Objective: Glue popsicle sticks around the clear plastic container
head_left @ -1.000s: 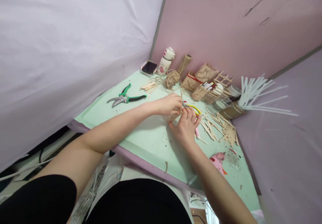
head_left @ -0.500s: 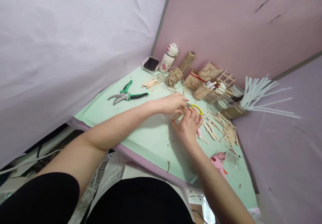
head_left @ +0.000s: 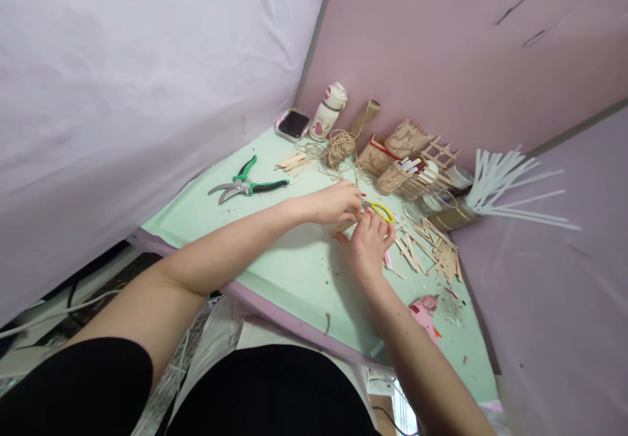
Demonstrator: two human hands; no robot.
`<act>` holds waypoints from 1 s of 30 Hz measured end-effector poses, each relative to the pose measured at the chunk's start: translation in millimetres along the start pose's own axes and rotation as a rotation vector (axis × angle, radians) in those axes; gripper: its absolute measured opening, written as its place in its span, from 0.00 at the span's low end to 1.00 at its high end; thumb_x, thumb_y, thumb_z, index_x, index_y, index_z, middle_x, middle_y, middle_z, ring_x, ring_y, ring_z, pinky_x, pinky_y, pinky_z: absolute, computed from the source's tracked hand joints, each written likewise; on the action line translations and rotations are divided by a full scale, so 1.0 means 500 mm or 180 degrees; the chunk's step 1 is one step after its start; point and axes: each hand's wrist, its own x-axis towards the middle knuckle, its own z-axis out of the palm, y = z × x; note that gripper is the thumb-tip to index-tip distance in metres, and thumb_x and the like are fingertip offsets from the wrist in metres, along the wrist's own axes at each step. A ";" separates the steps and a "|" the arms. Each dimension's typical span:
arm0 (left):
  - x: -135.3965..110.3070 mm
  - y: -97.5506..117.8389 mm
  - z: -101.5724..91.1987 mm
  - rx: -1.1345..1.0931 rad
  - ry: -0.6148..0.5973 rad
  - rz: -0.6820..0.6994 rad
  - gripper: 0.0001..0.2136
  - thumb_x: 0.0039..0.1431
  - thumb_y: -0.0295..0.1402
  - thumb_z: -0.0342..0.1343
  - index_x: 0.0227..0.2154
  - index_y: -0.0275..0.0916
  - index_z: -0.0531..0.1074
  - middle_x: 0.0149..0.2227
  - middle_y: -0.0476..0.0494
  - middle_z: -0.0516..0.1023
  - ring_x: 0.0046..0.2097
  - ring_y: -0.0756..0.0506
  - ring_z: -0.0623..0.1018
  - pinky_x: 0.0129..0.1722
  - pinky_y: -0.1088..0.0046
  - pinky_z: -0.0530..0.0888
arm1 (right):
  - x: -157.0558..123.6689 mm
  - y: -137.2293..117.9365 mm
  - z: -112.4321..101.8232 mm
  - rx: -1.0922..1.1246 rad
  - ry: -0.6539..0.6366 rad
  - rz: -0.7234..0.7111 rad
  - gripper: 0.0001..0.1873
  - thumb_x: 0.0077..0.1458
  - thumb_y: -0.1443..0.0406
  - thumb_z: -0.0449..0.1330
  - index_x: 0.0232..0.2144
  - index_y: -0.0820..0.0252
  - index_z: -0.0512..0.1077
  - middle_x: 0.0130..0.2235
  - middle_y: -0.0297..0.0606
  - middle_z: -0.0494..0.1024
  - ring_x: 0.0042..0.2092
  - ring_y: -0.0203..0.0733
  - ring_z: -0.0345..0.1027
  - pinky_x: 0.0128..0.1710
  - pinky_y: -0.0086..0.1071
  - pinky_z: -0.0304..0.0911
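Note:
My left hand [head_left: 337, 202] is closed, its fingertips pinched together over a small light-brown wooden piece [head_left: 343, 227]. My right hand [head_left: 367, 246] curls around the same piece from the near side, thumb and fingers bent against it. Most of the piece is hidden by the fingers, so its full shape does not show. Just beyond the right fingers lie yellow-handled scissors or pliers [head_left: 381, 211], partly covered. A pink-and-white tube [head_left: 387, 259] rests beside the right hand, near loose craft sticks [head_left: 412, 246].
Green-handled pruning shears [head_left: 243, 186] lie open at left. Along the back stand a bottle [head_left: 328, 114], a twine ball [head_left: 340, 150], stick-covered holders [head_left: 392, 178] and a container of white glue sticks [head_left: 454, 215]. A phone [head_left: 294, 123] is at the far corner; a pink glue gun [head_left: 426, 315] lies at right.
Both hands stay together at the wooden piece, with only slight finger movement. The whole view has shifted very slightly.

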 end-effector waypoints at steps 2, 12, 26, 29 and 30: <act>0.000 -0.001 0.001 0.0014 0.0005 0.0020 0.06 0.59 0.27 0.54 0.28 0.36 0.75 0.38 0.41 0.77 0.43 0.43 0.71 0.50 0.66 0.63 | 0.000 0.000 -0.001 -0.0011 0.0005 0.0000 0.19 0.56 0.59 0.59 0.45 0.67 0.65 0.47 0.55 0.70 0.53 0.57 0.57 0.58 0.51 0.44; -0.018 0.010 0.005 -0.0170 0.0147 -0.0375 0.11 0.57 0.27 0.54 0.44 0.35 0.71 0.45 0.39 0.77 0.50 0.40 0.70 0.49 0.64 0.68 | 0.000 0.002 0.001 -0.0022 0.0061 -0.0060 0.21 0.56 0.61 0.58 0.49 0.67 0.64 0.48 0.55 0.70 0.54 0.57 0.57 0.59 0.52 0.44; -0.049 -0.109 0.075 -0.1234 -0.0008 -0.0679 0.56 0.36 0.30 0.69 0.67 0.38 0.41 0.66 0.29 0.56 0.67 0.35 0.60 0.63 0.59 0.61 | 0.001 0.010 -0.007 0.0056 -0.0078 -0.0163 0.25 0.53 0.66 0.60 0.53 0.67 0.62 0.54 0.55 0.69 0.57 0.55 0.56 0.60 0.51 0.43; -0.046 -0.110 0.096 -0.1506 -0.0077 -0.0683 0.56 0.38 0.31 0.68 0.67 0.40 0.38 0.62 0.32 0.65 0.63 0.38 0.67 0.59 0.62 0.65 | 0.001 0.009 -0.009 0.0028 -0.0083 -0.0160 0.24 0.53 0.67 0.58 0.52 0.67 0.63 0.54 0.55 0.69 0.57 0.55 0.56 0.60 0.51 0.43; -0.046 -0.109 0.101 -0.1552 -0.0079 -0.0676 0.56 0.38 0.32 0.68 0.67 0.40 0.38 0.60 0.32 0.67 0.61 0.38 0.69 0.57 0.63 0.67 | 0.001 0.009 -0.010 0.0020 -0.0088 -0.0157 0.24 0.53 0.67 0.57 0.52 0.67 0.63 0.54 0.55 0.69 0.57 0.55 0.56 0.60 0.52 0.43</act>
